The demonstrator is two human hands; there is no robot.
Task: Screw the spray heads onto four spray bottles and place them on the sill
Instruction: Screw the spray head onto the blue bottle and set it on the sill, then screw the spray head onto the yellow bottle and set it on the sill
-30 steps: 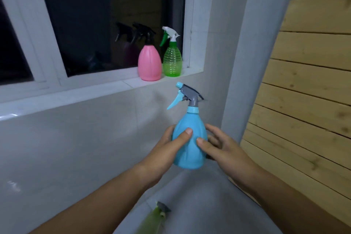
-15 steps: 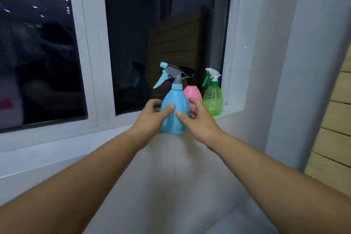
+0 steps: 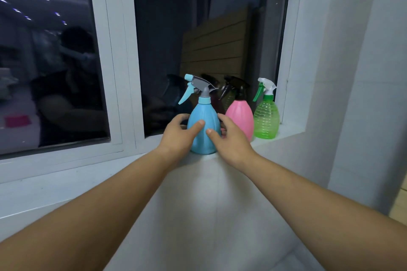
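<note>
Blue spray bottle [image 3: 203, 130] upright on sill [image 3: 66, 185], gripped between left hand [image 3: 178, 136], right hand [image 3: 231, 141]

Sill [image 3: 66, 182] left of blue bottle [image 3: 203, 130]: bare, open approach.
Right: pink bottle [image 3: 240, 116] just beside blue; green bottle [image 3: 266, 121] touching pink, near window frame [image 3: 293, 50].
Behind: glass close.
Above btls: clear.

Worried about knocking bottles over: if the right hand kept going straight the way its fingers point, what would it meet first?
The right hand already touches the blue plastic spray bottle; pushing on would likely shove that first, not the pink one.
</note>
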